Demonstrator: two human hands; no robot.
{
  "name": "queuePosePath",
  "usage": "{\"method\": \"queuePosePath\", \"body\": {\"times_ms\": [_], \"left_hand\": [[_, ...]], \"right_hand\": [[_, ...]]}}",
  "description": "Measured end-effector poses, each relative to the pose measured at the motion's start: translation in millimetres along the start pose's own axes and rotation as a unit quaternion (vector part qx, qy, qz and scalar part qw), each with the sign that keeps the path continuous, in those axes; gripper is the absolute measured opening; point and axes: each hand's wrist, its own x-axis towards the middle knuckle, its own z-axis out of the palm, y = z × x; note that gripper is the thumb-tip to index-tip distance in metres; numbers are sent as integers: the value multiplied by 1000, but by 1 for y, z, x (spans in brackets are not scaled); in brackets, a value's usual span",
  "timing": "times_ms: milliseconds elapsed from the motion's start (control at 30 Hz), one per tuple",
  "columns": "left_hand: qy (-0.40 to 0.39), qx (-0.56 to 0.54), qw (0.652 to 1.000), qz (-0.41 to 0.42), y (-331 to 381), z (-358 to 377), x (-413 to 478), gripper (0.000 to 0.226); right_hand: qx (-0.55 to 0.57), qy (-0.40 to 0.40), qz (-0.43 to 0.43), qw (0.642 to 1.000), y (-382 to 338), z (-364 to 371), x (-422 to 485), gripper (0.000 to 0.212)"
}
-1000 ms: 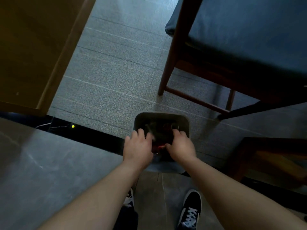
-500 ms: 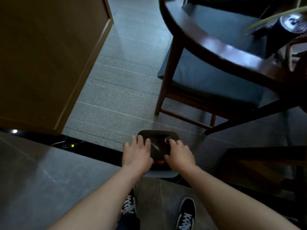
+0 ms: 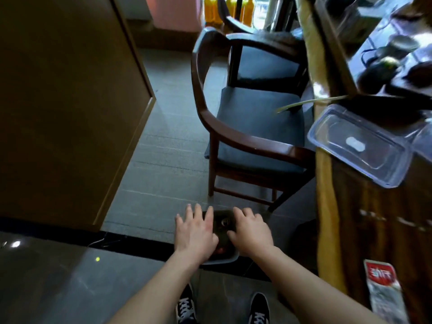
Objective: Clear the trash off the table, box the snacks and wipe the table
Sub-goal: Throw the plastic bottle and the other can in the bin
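A dark grey trash bin [image 3: 222,259] stands on the floor in front of my feet, with trash inside, including something red. My left hand [image 3: 196,232] and my right hand [image 3: 251,232] hover over its opening, fingers spread, palms down, nothing held. On the wooden table [image 3: 364,225] at the right lies a clear plastic box [image 3: 360,146] near the edge. A snack packet with a red label [image 3: 383,291] lies at the table's near end.
A dark wooden armchair with a blue cushion [image 3: 257,127] stands between the bin and the table. A tall brown cabinet [image 3: 65,101] fills the left. Dark objects and cables [image 3: 385,66] crowd the far part of the table. Orange bottles [image 3: 224,10] stand far back.
The view has tilted up, bringing the table, the clear box and the snack packet into sight. Both hands have risen a little above the bin and spread their fingers.
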Motion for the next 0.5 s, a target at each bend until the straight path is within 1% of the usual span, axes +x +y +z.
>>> {"method": "queuePosePath", "body": {"times_ms": [200, 267, 500], "left_hand": [[23, 15, 999, 23, 27, -46, -37, 78], [34, 24, 998, 36, 37, -59, -45, 78], [83, 31, 993, 75, 85, -92, -65, 79]], "right_hand": [[-16, 34, -9, 999, 2, -45, -52, 65], [-5, 56, -5, 998, 11, -59, -66, 68], [30, 127, 39, 991, 54, -113, -104, 70]]}}
